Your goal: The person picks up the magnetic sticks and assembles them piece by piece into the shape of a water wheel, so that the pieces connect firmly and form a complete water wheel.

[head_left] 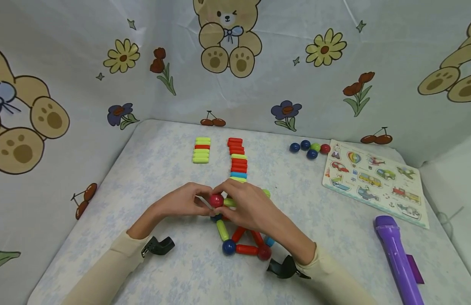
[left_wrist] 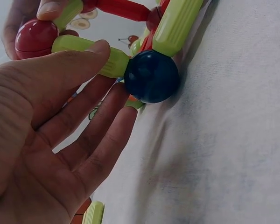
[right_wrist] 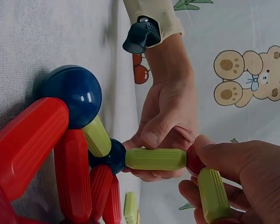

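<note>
1. Left hand (head_left: 187, 199) and right hand (head_left: 248, 203), seen from the head, meet over a ball-and-rod frame (head_left: 247, 250) at the centre of a pale, patterned counter (head_left: 174, 275). A red ball (head_left: 216, 200) shows between them; the right hand hides part of the frame. At right lies a picture board (head_left: 376, 182) showing vehicles and a balloon, any lettering too small to read. Nearer is a purple microphone (head_left: 397, 254), cut off by the bottom edge. Beyond the hands are a left column of rods (head_left: 201, 154) and a right column of rods (head_left: 239, 161), the latter's near end hidden. Five loose balls (head_left: 312, 154) sit by the board's far corner.

2. From the left wrist, the left hand pinches a yellow-green rod (left_wrist: 114, 63) between thumb and fingers. Its end meets a dark blue ball (left_wrist: 151, 77). The right hand, mostly cut off, is at the red ball, upper left.

3. From the right wrist, the right hand, cut off at the right edge, pinches the red ball, largely covering it. The pinched rod runs level from it to the dark blue ball. Opposite, the left hand's fingers are partly hidden behind that rod. Red rods (right_wrist: 72, 175), lower left, belong to the frame.
</note>
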Demonstrator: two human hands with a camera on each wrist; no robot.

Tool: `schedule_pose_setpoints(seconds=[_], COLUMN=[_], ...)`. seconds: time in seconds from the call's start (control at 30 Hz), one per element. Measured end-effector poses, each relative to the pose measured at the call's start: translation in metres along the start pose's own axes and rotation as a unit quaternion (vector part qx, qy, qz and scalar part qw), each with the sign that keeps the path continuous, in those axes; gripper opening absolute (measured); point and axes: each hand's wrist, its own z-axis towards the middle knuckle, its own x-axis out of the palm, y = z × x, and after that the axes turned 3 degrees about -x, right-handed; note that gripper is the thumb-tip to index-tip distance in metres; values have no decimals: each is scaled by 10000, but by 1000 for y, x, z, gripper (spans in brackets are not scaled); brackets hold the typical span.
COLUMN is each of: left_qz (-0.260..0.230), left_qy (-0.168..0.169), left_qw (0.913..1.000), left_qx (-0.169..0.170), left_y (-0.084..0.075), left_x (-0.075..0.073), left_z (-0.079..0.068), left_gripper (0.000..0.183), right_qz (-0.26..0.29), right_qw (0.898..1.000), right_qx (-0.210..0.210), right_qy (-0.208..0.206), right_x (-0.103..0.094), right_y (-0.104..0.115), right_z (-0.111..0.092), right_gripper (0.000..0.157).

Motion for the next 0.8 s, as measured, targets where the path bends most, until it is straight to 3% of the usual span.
schedule_pose_setpoints(seconds=[0.23, 0.33, 0.4, 0.5, 0.57, 0.67, 0.8], left_qz=[196, 742, 1290, 2021, 2360, 2721, 3191], left_qy=[-4, -476, -1017, -1797, -2137, -2268, -2073], left_qw=[9998, 9959, 9859, 9607, 9442, 9278, 9150], left_qx=[-60, -190, -330, -621, -846, -1173, -1341], left_y=[-1, -2, -4, -5, -4, 0, 8], left_x=[-10, -24, -36, -55, -64, -74, -79], left_z=[-1, -2, -1, 3, 9, 20, 36], left_gripper=[25, 27, 28, 32, 34, 35, 35], right_qz=[296, 472, 606, 772, 836, 884, 893], right_qw=[9993, 9980, 9969, 9954, 9947, 9942, 9943], right_qx=[201, 377, 442, 451, 422, 390, 376], right_qy=[145, 201, 247, 352, 428, 477, 450], right_x=[-20, -34, -41, -49, -51, -51, -51], right_y=[-10, -16, -22, -28, -31, -33, -35], right_z=[-19, -29, -35, -42, -45, -46, -47], right_gripper=[46, 46, 44, 39, 34, 29, 27])
